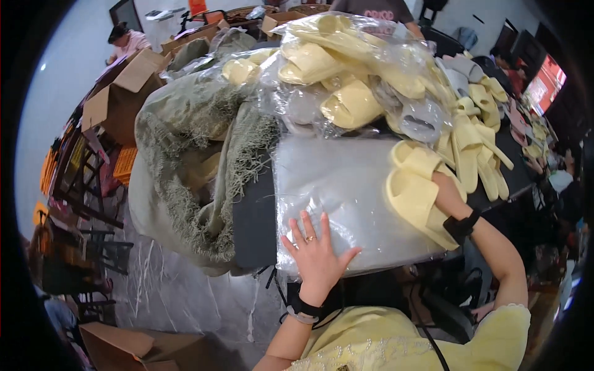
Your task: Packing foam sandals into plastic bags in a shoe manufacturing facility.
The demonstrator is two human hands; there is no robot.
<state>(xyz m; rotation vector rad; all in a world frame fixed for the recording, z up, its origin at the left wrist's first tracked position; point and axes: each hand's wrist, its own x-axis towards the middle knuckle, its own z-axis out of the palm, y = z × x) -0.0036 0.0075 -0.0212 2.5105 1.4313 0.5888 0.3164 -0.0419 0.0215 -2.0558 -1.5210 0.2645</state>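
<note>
clear plastic bags (346, 198) lie stacked flat at the near edge of the dark table (253, 222), and the work looks to be at the bagging step. the left hand (317, 250) rests on the stack, fingers spread and open, gripping nothing. the right hand (447, 196) closes on a pair of pale yellow slippers (416, 185) at the bags' right side. next, i judge, a bag mouth must be opened. more bagged slippers (346, 74) pile up far behind.
</note>
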